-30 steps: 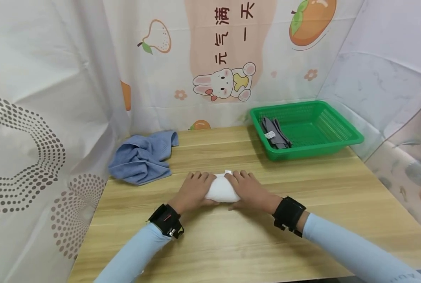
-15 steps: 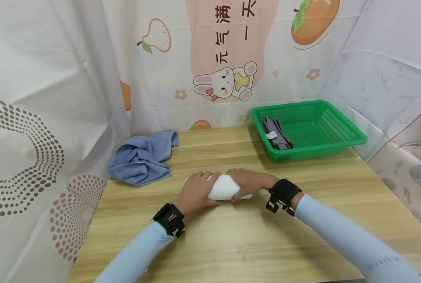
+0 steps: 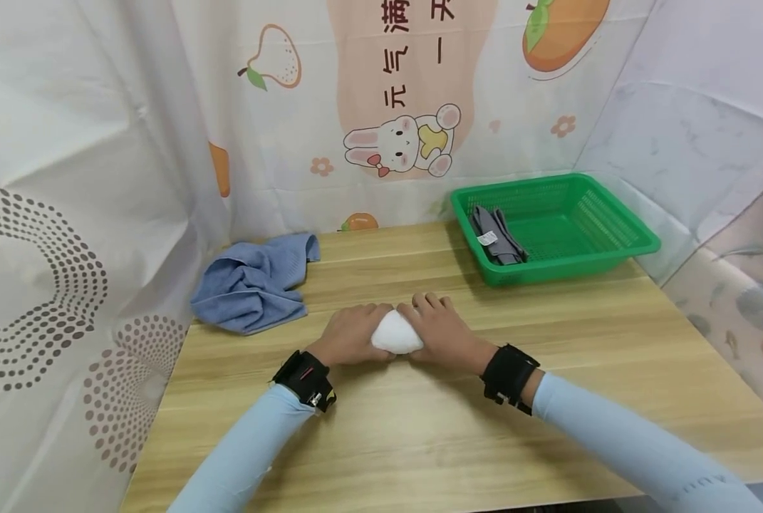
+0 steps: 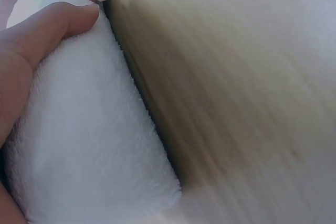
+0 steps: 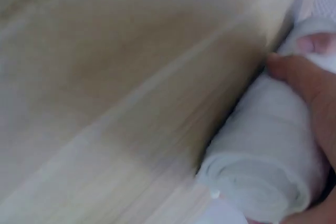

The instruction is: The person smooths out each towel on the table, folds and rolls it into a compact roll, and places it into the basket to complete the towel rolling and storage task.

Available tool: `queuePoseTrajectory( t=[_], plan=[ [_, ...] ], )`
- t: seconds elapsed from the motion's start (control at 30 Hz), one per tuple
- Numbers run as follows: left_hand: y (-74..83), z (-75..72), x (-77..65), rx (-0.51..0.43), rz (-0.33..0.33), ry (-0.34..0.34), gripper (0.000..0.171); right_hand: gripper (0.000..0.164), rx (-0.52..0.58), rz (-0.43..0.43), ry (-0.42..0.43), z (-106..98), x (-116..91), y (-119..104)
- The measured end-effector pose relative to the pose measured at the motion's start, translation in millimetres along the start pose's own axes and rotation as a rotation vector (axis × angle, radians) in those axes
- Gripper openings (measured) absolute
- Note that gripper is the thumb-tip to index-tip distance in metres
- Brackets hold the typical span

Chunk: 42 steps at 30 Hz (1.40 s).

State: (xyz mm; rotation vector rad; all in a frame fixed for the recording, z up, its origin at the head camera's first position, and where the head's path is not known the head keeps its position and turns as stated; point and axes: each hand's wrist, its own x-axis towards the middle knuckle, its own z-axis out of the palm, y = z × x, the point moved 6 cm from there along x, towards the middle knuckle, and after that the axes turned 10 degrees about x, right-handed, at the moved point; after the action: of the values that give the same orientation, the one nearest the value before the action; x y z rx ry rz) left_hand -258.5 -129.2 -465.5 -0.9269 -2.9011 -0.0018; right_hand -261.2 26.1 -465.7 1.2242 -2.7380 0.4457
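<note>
Around the white roll [image 3: 396, 333], both hands' fingers [image 3: 434, 308] curl.

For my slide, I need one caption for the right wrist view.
A right hand holds a white roll, its spiral end showing, at a wooden table.

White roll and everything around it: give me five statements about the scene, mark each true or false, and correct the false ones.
1. The left hand and the right hand both grip the white roll. True.
2. The blue cloth is folded into a neat square. False: it lies crumpled on the table.
3. Gray fabric with a white label lies inside the green basket. True.
4. The green basket stands to the left of the blue cloth. False: it stands to the right of it.
5. The roll end in the right wrist view shows wound layers. True.
</note>
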Motion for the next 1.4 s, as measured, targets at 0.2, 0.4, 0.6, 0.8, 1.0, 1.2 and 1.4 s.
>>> queuePoseTrajectory(
  t=[0.2,0.4,0.6,0.8,1.0,1.2,1.4],
  plan=[
    [2.1,3.9,-3.4,0.140,-0.007,0.051,0.096,0.080,0.172,-0.018,-0.107,0,11,10],
    [9.0,0.3,-11.2,0.254,0.043,0.161,0.095,0.076,0.389,-0.036,-0.225,-2,26,20],
    [2.4,4.4,-8.1,0.244,0.026,0.097,0.101,0.074,0.569,0.050,-0.405,4,35,29],
    [-0.9,6.2,-2.0,0.146,0.020,0.046,0.093,0.082,0.359,0.055,-0.289,3,27,21],
    [-6.2,4.8,6.2,0.079,0.021,0.015,0.085,0.090,-0.040,-0.006,-0.080,4,12,7],
    [-13.8,-1.4,5.6,0.037,0.050,0.027,0.087,0.079,0.048,-0.015,-0.138,-1,24,12],
    [-19.7,-3.5,-2.5,0.068,0.051,0.036,0.095,0.049,0.334,-0.031,-0.270,-4,37,21]
  ],
)
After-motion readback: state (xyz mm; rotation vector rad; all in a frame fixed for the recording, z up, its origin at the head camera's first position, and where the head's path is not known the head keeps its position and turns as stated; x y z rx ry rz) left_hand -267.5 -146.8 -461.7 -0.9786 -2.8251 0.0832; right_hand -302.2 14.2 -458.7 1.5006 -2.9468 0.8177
